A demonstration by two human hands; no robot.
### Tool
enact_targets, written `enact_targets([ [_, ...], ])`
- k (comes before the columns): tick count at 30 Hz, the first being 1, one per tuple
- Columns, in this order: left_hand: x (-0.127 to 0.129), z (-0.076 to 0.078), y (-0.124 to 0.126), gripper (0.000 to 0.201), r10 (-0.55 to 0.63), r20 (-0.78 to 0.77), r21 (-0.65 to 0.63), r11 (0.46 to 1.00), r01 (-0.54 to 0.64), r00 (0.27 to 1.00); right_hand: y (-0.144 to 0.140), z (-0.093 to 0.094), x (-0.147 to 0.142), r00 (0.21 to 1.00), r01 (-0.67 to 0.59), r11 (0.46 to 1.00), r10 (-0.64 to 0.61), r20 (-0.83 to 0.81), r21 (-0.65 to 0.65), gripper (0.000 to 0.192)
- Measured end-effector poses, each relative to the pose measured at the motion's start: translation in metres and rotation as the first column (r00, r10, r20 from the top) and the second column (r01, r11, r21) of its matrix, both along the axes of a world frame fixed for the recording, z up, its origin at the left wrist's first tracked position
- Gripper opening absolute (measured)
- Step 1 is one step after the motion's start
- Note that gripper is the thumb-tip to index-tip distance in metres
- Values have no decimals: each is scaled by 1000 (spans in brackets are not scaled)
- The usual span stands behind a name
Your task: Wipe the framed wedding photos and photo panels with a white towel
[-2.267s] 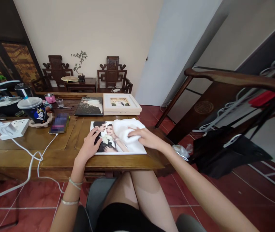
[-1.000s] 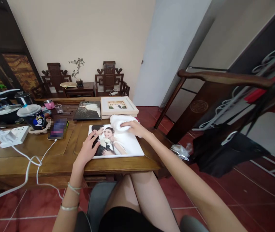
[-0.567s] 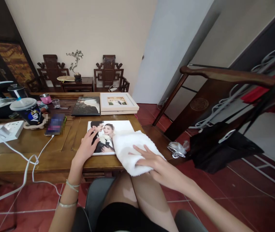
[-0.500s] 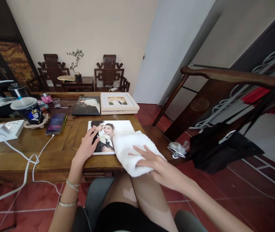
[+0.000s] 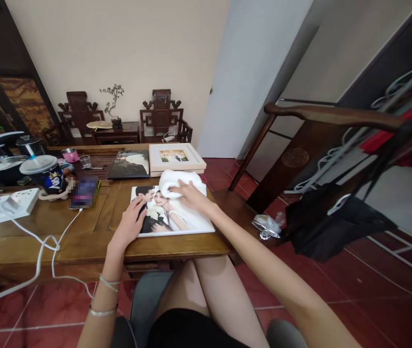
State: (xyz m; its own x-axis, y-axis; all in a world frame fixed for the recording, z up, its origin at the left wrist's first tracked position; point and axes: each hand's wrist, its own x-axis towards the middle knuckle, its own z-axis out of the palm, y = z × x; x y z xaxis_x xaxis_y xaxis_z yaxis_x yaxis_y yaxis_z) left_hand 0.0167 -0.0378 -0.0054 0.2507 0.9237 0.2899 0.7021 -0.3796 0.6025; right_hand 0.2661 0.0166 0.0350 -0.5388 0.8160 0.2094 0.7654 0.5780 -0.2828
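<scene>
A large photo print of a couple lies flat at the near edge of the wooden table, right in front of the seated person. The right hand presses a bunched white cloth onto the far part of the print, fingers curled over the cloth and holding it against the surface. The left hand rests on the print's left side with fingers spread flat, gripping nothing, only steadying it; two thin bracelets circle that wrist. Just beyond the print, farther along the table, sit a dark photo album and, to its right, a pale framed picture, side by side. To the left lie a phone with a white cable plugged in, a lidded dark cup with a straw, and a white power strip. Off the table's right end there is something clear and crinkled, perhaps a plastic wrapper, though it is too small to tell. A dark wooden chair arm crosses the right side.
</scene>
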Motion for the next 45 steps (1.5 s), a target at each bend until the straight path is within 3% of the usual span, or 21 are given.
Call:
enact_targets([
  [5, 0, -3, 2, 46, 2, 0, -7, 1000, -2, 1000, -66, 0, 1, 990, -102, 995, 102, 98, 3, 71],
  [8, 1, -4, 2, 46, 2, -12, 6, 1000, -2, 1000, -118, 6, 7, 975, -195, 980, 199, 98, -49, 75],
  [11, 1, -4, 1, 46, 2, -13, 15, 1000, -2, 1000, -149, 13, 12, 952, -277, 955, 288, 104, -111, 74],
  [15, 1, -5, 1, 46, -5, -24, 24, 1000, 5, 1000, -137, 17, 11, 946, -310, 940, 320, 57, -145, 75],
  [23, -1, -7, 3, 46, -14, -11, 44, 999, 15, 1000, -15, 13, -18, 976, -216, 971, 216, -15, -100, 62],
  [27, -1, -5, 3, 46, -10, -17, 47, 999, 11, 1000, 18, 13, -32, 989, -149, 987, 147, -32, -59, 66],
  [31, -1, -6, 4, 47, -24, -17, 67, 997, 26, 1000, -3, 8, -39, 995, -103, 994, 102, -23, -47, 66],
  [34, -1, -8, 5, 47, -35, 5, 73, 997, 35, 999, -50, 6, -36, 991, -132, 991, 132, 5, -32, 71],
  [38, 0, -9, 3, 47, -24, 15, 52, 998, 23, 1000, -118, 12, -19, 972, -234, 966, 234, -9, -114, 75],
  [40, 1, -8, 2, 46, -16, 12, 38, 999, 16, 1000, -139, 15, -8, 971, -238, 960, 239, -18, -150, 75],
  [42, 1, -8, 2, 46, -8, 12, 32, 999, 8, 1000, -145, 13, 7, 977, -215, 963, 212, -34, -163, 73],
  [45, 1, -9, 2, 45, -5, 17, 41, 999, 4, 1000, -129, 3, 32, 990, -128, 982, 117, -83, -140, 70],
])
